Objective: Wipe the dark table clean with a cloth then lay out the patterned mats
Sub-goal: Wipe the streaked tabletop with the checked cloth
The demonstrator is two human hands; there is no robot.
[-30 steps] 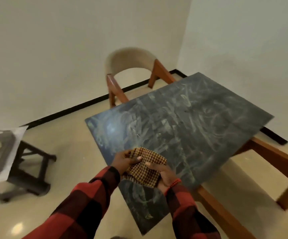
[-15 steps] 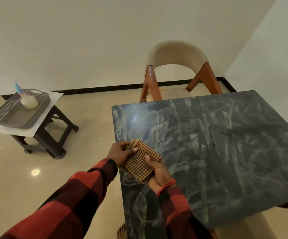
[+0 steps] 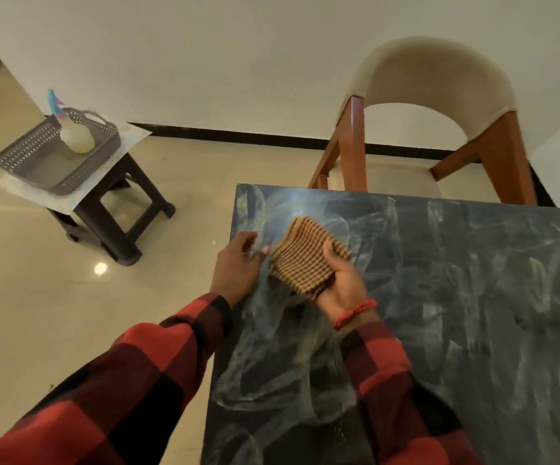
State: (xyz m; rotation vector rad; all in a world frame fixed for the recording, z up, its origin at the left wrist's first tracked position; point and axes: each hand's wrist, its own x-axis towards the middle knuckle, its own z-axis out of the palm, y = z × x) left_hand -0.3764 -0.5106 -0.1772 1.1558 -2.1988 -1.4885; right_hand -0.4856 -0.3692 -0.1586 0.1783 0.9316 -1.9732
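**Cloth held over the smeared table**

Nearest, two sleeves (image 3: 131, 380) in red-and-black check reach forward over the table's left edge. The table (image 3: 456, 313) is dark and streaked all over with pale, swirling smears, thickest along that left edge and near the far left corner.

The cloth (image 3: 302, 256) is a small folded pad, checked in brown and yellow, its layers showing at the near side. It sits in the right hand (image 3: 340, 280), just inside the left edge and not far from the far left corner; whether it touches the tabletop I cannot tell. The right hand grasps it from below and the side, fingers curled up round its right border, a red thread band at the wrist. The left hand (image 3: 236, 266) lies just beside the cloth at the table's left edge, fingers loosely bent and holding nothing; its fingertips look close to the cloth but blurred.

Beyond the far edge stands a chair (image 3: 433, 82). Well apart to the left, a stool (image 3: 117, 209) carries a basket (image 3: 37, 156) with a bottle (image 3: 74, 135) in it.
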